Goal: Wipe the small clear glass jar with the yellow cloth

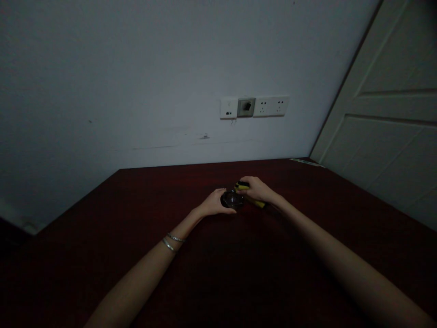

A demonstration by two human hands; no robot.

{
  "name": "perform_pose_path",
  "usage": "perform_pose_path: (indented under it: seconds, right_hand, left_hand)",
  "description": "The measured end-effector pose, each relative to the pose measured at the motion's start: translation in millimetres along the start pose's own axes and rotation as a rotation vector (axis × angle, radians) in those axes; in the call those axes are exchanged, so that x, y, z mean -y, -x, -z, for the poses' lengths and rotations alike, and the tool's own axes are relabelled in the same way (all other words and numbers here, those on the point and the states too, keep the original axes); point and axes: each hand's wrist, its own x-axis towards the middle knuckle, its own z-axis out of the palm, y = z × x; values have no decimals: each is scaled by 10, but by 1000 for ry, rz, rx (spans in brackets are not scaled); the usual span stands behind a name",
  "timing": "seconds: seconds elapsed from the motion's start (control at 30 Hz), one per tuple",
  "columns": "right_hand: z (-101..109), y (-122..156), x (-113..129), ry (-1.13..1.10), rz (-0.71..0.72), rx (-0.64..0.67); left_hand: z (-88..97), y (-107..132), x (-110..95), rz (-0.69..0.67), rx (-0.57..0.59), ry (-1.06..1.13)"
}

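My left hand (215, 203) is curved round the side of a small round dark glass dish (232, 199), its thumb and fingers on either side of it. The dish looks like an ashtray, but the light is too dim to be sure. In my right hand (256, 187) is a yellow and black cloth (258, 203), pinched so that one end meets the dish's right rim and the other hangs out below the palm. Part of the cloth is hidden by the fingers. Both hands are low over the dark red tabletop (205, 264).
Behind the table rises a pale wall (153, 82) with a row of sockets and a switch (254, 107). A white panelled door (392, 123) stands on the right. Near the far right corner a thin pale strip (307, 162) lies along the table's edge.
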Motion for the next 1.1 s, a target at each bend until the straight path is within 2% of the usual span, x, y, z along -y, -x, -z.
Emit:
perform_pose_path:
  seconds: [0.2, 0.33, 0.5, 0.67, 0.97, 1.1]
  right_hand:
    - [-135, -316, 68, -3, -20, 62]
    - [-228, -349, 60, -46, 21, 91]
    - [-245, -165, -47, -71, 74, -9]
    - [-134, 66, -66, -67, 189, -120]
    - [42, 581, -8, 9, 338, -72]
    - [48, 600, -12, 62, 337, -63]
  left_hand:
    - [9, -2, -10, -39, 9, 20]
    - [11, 4, -18, -31, -3, 11]
    - [-18, 6, 5, -7, -18, -4]
    - [-40, 13, 28, 34, -33, -36]
    - [-47, 9, -22, 33, -29, -46]
    - [-54, 20, -30, 36, -32, -44]
